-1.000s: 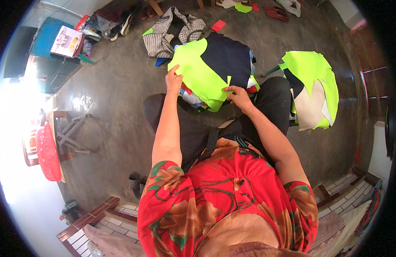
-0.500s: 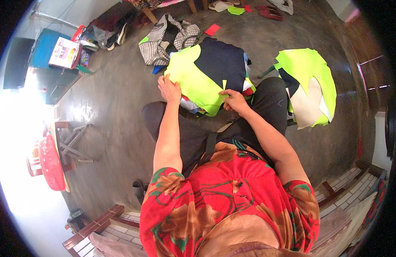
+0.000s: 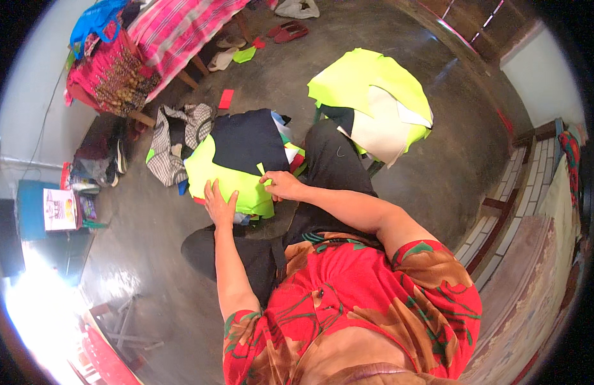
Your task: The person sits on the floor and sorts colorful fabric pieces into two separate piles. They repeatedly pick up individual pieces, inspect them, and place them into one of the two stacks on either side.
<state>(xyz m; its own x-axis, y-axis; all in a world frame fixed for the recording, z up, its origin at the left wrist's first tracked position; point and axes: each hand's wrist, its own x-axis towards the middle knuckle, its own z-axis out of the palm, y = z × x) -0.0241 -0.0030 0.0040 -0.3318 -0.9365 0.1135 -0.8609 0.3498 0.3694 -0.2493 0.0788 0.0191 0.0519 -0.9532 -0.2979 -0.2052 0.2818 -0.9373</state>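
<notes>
A pile of cut fabric pieces, neon yellow and dark navy on top, rests before my bent legs. My left hand (image 3: 220,204) lies on the near edge of the neon yellow fabric piece (image 3: 229,185), fingers spread. At the pile's right side, my right hand (image 3: 284,185) is closed in a pinch at the fabric's edge. A narrow neon yellow tip (image 3: 261,169) sticks up beside those fingers, over the navy fabric piece (image 3: 249,142). The fingertips partly hide what they pinch. White, red and blue edges show under the top pieces.
Right of my knee stands a second pile of neon yellow and cream fabric (image 3: 348,80). A checked garment (image 3: 161,144) lies on the floor beyond the first pile, near a red scrap (image 3: 226,99). Farther back are shoes (image 3: 290,32) and a pink striped cloth (image 3: 181,32).
The view has turned to the right, so both piles sit farther left in it. My left hand's fingers have spread over the yellow fabric; the right hand keeps its pinch.
</notes>
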